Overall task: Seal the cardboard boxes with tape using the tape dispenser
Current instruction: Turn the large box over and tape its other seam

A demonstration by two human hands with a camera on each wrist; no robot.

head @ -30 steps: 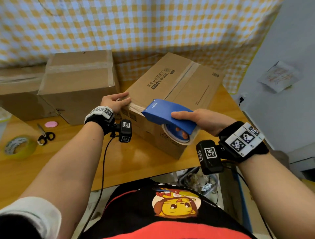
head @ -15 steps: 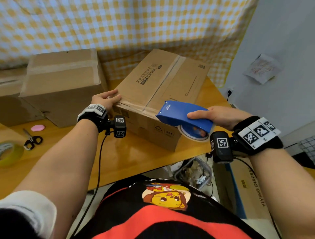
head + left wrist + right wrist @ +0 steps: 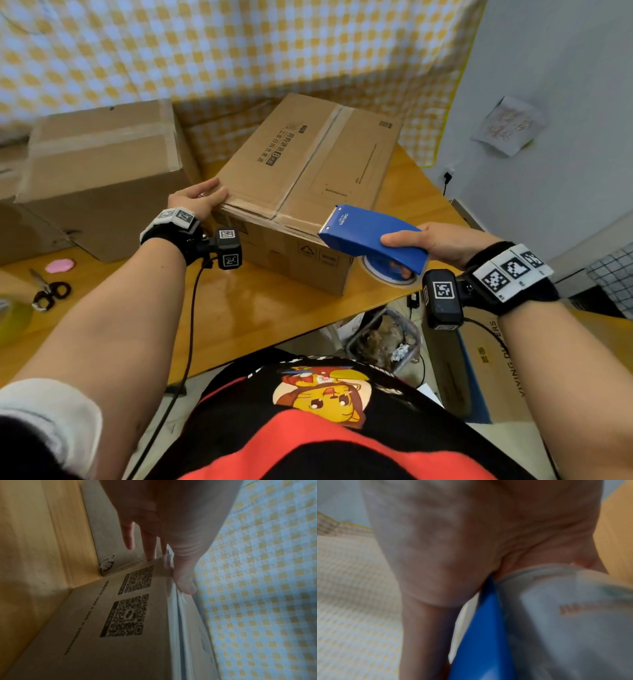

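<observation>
A printed cardboard box (image 3: pixel 308 171) lies angled on the wooden table (image 3: pixel 260 315). My left hand (image 3: pixel 198 199) rests on its near left corner, thumb (image 3: pixel 185 582) on the top edge and straight fingers down the side (image 3: pixel 128 628). My right hand (image 3: pixel 432 241) grips the blue tape dispenser (image 3: pixel 370 235) at the box's near right corner, its toothed blade against the top edge. Its tape roll (image 3: pixel 390 272) hangs below the hand. A clear tape strip (image 3: pixel 173 601) runs along the near top edge between the hands. The right wrist view is blurred: palm (image 3: pixel 453 534), blue body (image 3: pixel 479 635), roll (image 3: pixel 565 615).
A taped box (image 3: pixel 102 171) stands close to the left, and another box (image 3: pixel 7 212) sits at the far left. Scissors (image 3: pixel 51 291), a pink piece (image 3: pixel 60 265) and a yellow-green tape roll (image 3: pixel 10 315) lie front left. A bin (image 3: pixel 383 339) and carton (image 3: pixel 496 370) sit on the floor.
My right hand has drawn the dispenser rightward along the box's near top edge to its right corner. The left hand has stayed on the left corner.
</observation>
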